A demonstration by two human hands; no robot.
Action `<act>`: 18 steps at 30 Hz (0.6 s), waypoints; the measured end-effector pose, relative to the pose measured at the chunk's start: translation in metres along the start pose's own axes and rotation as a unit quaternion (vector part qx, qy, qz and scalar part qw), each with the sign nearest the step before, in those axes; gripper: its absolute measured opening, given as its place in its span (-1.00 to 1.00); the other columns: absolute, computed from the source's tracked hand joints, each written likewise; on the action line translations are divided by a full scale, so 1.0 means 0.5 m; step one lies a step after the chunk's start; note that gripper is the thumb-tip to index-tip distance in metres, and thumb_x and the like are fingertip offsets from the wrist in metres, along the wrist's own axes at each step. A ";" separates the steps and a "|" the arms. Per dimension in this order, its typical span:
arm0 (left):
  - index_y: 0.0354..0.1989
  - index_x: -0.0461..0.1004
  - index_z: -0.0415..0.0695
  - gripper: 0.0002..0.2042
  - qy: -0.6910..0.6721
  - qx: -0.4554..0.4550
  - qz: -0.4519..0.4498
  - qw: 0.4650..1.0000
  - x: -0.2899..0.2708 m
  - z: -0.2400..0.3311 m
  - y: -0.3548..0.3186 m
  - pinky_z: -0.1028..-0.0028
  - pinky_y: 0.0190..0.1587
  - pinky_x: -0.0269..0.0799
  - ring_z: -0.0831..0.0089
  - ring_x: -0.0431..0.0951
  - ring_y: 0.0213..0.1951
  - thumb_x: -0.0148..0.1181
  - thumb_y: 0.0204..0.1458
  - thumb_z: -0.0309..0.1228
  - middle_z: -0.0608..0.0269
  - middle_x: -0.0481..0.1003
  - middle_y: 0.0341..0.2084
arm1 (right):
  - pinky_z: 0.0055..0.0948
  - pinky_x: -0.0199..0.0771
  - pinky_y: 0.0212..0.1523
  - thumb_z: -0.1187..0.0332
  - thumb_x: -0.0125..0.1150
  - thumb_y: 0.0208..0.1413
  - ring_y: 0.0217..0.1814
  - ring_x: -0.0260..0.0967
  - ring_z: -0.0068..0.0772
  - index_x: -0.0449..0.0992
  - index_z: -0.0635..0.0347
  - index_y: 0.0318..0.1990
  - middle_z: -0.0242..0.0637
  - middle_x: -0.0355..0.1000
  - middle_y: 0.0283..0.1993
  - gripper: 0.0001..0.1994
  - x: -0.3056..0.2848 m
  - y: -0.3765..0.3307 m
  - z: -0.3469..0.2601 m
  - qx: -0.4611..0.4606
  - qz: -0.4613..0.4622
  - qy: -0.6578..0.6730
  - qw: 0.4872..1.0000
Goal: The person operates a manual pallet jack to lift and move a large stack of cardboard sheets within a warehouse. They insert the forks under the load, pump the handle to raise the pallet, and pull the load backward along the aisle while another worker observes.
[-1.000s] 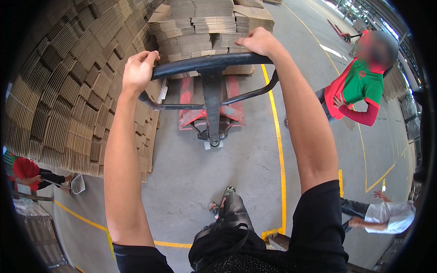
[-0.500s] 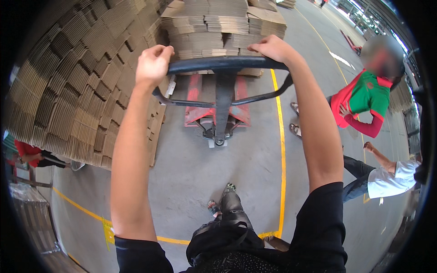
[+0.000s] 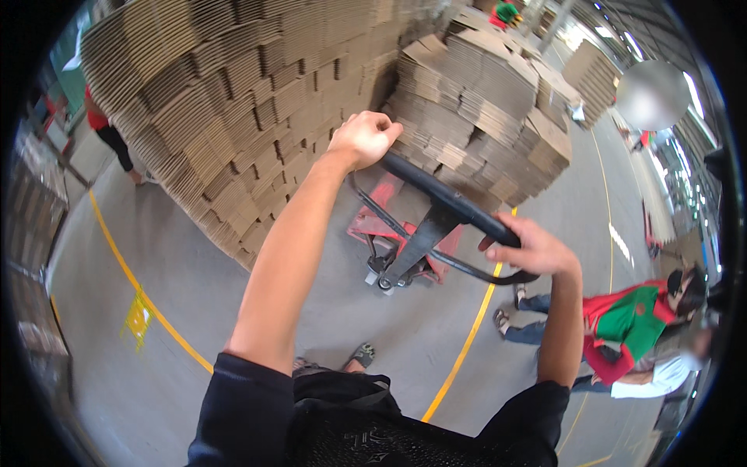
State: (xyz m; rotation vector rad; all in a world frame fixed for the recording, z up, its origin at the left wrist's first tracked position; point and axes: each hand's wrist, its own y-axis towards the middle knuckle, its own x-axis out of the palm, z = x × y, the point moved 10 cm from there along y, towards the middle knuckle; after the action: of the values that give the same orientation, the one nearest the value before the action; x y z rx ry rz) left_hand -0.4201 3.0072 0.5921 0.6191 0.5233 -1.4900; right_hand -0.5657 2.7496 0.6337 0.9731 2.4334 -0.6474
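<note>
Grip, left hand [image 3: 364,138]: fingers closed around the upper end of the black handle bar [image 3: 445,198].
Grip, right hand [image 3: 532,249]: fingers wrapped on the bar's lower end.
Handle bar: tilted, joined to a black shaft on the red pallet jack [image 3: 393,233].
Load: flattened cardboard stacks [image 3: 482,117] carried just beyond the jack.
Surroundings: taller cardboard stack [image 3: 233,101] at left; yellow floor line [image 3: 467,342]; person in red and green [image 3: 634,323] at right.

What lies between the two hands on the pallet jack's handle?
In the head view, only the black handle bar and its shaft top lie between the left hand and right hand.
</note>
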 end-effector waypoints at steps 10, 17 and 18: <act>-0.18 0.67 -0.19 -0.54 -0.122 0.051 0.025 0.991 -0.089 -0.168 0.073 0.34 -0.17 0.51 0.40 0.63 -0.35 0.06 0.22 -0.01 0.17 0.64 -0.47 | -0.35 0.51 -0.26 0.27 0.55 -0.04 -0.37 0.53 -0.31 0.50 0.17 0.07 -0.23 0.54 -0.39 -0.48 0.096 0.099 -0.104 0.050 0.259 -0.235 0.936; -0.10 0.67 0.10 -0.58 -0.116 0.112 -0.088 0.983 -0.060 -0.117 0.088 0.15 0.22 0.43 0.13 0.52 0.17 0.05 0.13 0.08 0.07 0.60 0.00 | -0.32 0.40 -0.44 0.32 0.53 -0.09 -0.55 0.42 -0.29 0.58 0.21 -0.22 -0.22 0.45 -0.54 -0.70 0.074 0.058 -0.129 0.063 0.440 -0.428 0.787; -0.12 0.68 0.07 -0.59 -0.132 0.104 -0.115 0.979 -0.057 -0.122 0.088 0.16 0.21 0.44 0.15 0.54 0.14 0.07 0.11 0.06 0.11 0.63 -0.05 | -0.34 0.39 -0.43 0.33 0.47 -0.04 -0.54 0.42 -0.33 0.58 0.23 -0.25 -0.22 0.45 -0.54 -0.75 0.064 0.051 -0.114 0.080 0.452 -0.400 0.793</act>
State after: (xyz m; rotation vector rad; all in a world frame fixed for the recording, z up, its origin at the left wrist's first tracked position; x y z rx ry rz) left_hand -0.3737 3.0683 0.5682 0.5235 0.2404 -1.8301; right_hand -0.5809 2.8151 0.6546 1.3904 0.9995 -0.6882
